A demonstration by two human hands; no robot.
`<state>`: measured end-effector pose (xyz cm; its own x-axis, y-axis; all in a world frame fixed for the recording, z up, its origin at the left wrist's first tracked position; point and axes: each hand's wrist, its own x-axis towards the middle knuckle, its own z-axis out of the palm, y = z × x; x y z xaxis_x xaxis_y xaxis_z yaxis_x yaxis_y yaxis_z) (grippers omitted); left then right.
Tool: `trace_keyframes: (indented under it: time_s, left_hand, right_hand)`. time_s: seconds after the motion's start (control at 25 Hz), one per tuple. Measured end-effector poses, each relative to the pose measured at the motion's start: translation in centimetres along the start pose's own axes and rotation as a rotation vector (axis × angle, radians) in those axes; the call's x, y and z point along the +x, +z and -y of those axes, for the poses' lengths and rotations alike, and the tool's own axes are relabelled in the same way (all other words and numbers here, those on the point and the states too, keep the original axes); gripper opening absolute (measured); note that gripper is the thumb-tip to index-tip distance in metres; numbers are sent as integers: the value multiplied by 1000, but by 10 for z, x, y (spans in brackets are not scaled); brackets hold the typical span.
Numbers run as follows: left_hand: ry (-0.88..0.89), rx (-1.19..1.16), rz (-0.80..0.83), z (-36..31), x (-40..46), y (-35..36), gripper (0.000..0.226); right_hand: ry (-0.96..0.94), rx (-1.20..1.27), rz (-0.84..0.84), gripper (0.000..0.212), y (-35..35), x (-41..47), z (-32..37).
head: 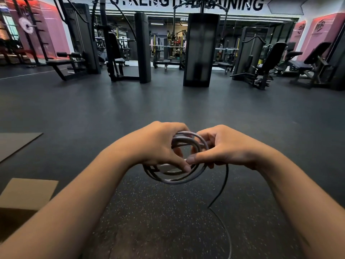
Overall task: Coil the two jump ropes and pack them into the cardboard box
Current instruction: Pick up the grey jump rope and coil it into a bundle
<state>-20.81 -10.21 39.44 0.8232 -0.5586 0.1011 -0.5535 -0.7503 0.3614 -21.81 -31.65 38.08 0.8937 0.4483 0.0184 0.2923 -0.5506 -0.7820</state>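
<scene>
— What have I got in my hands right now?

— My left hand (158,144) and my right hand (222,146) are both curled round one jump rope (179,181), wound into several grey loops and held up above the floor (168,101). My left fingers clench the coil's left side, thumb across the front; my right fingers pinch its right side, and the two thumbs nearly meet.

— Is all of it coiled?

— No. A loose tail (222,187) hangs down from under my right hand to the speckled floor and curves on toward the bottom edge of the view.

— And the cardboard box?

— A cardboard box (28,191) flap shows at the left edge, beside my left forearm, well apart from the coil. A dark mat (15,143) lies on the floor farther left. Weight machines (202,49) stand along the far side of the floor.
</scene>
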Motion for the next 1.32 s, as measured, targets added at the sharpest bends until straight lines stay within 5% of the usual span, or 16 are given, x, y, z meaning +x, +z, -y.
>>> trace_keyframes:
  time_s: [0.12, 0.24, 0.32, 0.52, 0.64, 0.8, 1.04, 1.32]
  left_hand:
    - [-28, -159, 35, 12, 8, 13, 41]
    - [11, -295, 32, 20, 12, 22, 32]
    - [24, -468, -3, 23, 8, 21, 28]
    - [-9, -1208, -250, 11, 8, 25, 33]
    - [-101, -1431, -461, -1, 20, 39, 37]
    - [-248, -1440, -634, -5, 23, 50, 30]
    - [-248, -1364, -678, 6, 20, 48, 31]
    - [-244, -1323, -462, 22, 21, 47, 26]
  right_hand:
    - [35, 38, -28, 49, -2, -1, -2]
    - [29, 48, -75, 44, -2, 0, 0]
    - [26, 215, -145, 59, -9, 1, 0]
    - [40, 444, -307, 88, -13, 4, -8]
    - [-3, 503, -260, 91, 9, 7, -5]
    - [-137, 439, -419, 36, 38, 16, 1]
    - [-91, 474, -357, 25, 32, 18, 3]
    - [-18, 403, -295, 33, 19, 14, 1]
